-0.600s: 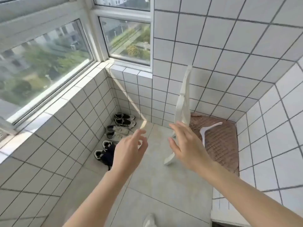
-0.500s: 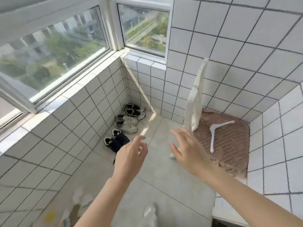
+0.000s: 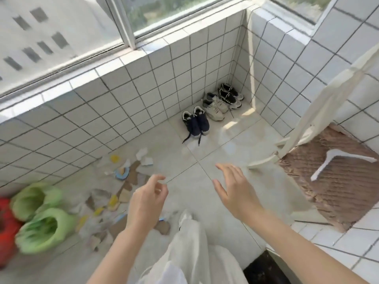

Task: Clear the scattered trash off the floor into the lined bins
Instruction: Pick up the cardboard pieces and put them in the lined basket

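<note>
Scattered trash (image 3: 121, 193) lies on the pale floor tiles at lower left: paper scraps, brown cardboard bits, yellow and blue wrappers. Two green-lined bins (image 3: 32, 198) (image 3: 46, 229) stand at the far left, with a red-lined bin (image 3: 6, 230) beside them at the frame edge. My left hand (image 3: 148, 198) hovers above the right edge of the trash, fingers loosely curled, holding nothing. To its right, my right hand (image 3: 235, 189) is raised over bare floor, fingers spread and empty.
Three pairs of shoes (image 3: 213, 108) line the tiled wall in the far corner. A white folding rack (image 3: 320, 111) leans at the right beside a brown mat (image 3: 344, 181) with a white hanger (image 3: 348, 158) on it. My white trouser leg (image 3: 186, 249) fills the bottom centre.
The view has swung down and left, bringing the trash pile and the bins into sight. Both hands stay raised and empty, a little lower in the frame.
</note>
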{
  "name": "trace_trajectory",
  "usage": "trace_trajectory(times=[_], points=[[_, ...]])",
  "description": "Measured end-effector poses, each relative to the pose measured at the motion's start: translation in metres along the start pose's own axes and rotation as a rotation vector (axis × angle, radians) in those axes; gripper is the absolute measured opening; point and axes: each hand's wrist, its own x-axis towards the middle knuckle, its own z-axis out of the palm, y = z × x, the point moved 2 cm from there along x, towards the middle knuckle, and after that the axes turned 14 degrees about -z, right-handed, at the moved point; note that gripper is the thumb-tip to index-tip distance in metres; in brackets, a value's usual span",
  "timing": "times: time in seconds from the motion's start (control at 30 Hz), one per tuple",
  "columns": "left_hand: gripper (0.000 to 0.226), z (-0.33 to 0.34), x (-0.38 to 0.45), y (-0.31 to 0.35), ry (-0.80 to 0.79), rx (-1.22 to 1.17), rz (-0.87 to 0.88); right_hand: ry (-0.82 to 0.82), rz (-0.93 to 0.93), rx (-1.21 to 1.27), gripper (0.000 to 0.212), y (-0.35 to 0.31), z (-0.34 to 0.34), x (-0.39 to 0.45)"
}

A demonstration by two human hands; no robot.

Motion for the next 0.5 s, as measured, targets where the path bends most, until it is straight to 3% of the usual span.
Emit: trace_trajectory(times=[0.17, 0.3, 0.5], points=[[0.012, -0.025, -0.015, -0.037, 0.045, 0.022, -0.055, -0.064, -0.059, 0.080, 0.059, -0.034, 0.024, 0.007], [0.013, -0.039, -0.022, -0.073, 0.090, -0.020, -0.141, -0.151, -0.128, 0.129, 0.043, -0.061, 0.051, 0.013], [0.013, -0.039, -0.030, -0.158, 0.074, -0.118, -0.366, -0.289, -0.226, 0.132, 0.040, -0.106, 0.102, 0.035]])
